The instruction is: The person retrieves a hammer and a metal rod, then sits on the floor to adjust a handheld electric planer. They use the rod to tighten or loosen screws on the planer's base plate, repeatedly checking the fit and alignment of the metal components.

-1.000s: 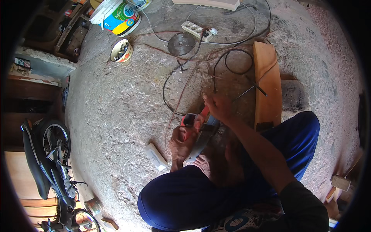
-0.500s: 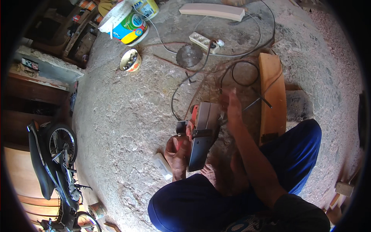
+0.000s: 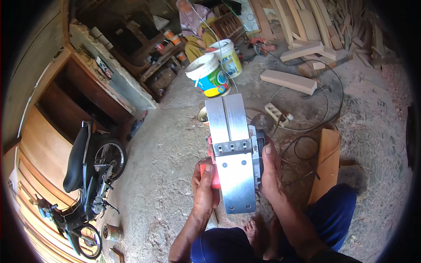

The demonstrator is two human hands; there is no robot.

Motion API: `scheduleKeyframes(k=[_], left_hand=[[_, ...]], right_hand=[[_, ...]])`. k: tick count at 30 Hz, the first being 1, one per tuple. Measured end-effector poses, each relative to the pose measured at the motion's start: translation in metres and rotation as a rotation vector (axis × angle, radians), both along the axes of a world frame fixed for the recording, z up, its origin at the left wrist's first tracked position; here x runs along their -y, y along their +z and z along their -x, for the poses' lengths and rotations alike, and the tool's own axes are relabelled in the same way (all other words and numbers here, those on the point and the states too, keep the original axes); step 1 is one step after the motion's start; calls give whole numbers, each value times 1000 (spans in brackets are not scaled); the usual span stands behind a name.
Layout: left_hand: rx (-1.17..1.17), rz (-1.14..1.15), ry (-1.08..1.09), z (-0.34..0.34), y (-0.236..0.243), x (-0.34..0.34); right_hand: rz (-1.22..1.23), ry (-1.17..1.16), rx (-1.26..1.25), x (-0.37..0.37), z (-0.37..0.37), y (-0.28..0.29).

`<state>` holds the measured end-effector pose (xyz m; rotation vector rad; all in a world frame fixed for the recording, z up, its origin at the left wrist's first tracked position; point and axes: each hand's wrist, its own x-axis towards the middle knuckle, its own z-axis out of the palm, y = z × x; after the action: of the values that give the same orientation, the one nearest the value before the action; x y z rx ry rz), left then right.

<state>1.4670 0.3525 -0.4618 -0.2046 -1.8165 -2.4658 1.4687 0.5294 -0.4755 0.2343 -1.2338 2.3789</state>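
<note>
Electric hand planer (image 3: pixel 236 177), held mid-view with its sole facing the viewer: the left hand (image 3: pixel 204 190) gripped the red housing (image 3: pixel 215 180) at eight o'clock, the right hand (image 3: pixel 271 173) the dark side at four. It looked heavy, rigid and slick-soled, best grasped by its housing.

Between the left fingers (image 3: pixel 197 177) and right fingers (image 3: pixel 268 158), the planer (image 3: pixel 232 147) shows a smooth, glossy metal base (image 3: pixel 235 182) (the half nearer the wrists catches a white glare), with red plastic (image 3: pixel 215 179) against the left fingers. Right of the fingers lies a smooth, matt wooden board (image 3: pixel 328 171); left of them, rough, matt floor (image 3: pixel 158 175); below, blue cloth trousers (image 3: pixel 223 245).
</note>
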Motion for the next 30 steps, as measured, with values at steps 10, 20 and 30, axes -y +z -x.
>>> scheduleKeyframes(k=[10,20,30], left_hand=[[-270,159,107,-48,80,28],[-128,-340,217,-133,34,50],[-69,-385,163,-161,-17,55]], right_hand=[[-200,-110,-247,15,-11,88],[-447,303,-132,42,-61,96],[-782,18,-66,54,-101,79]])
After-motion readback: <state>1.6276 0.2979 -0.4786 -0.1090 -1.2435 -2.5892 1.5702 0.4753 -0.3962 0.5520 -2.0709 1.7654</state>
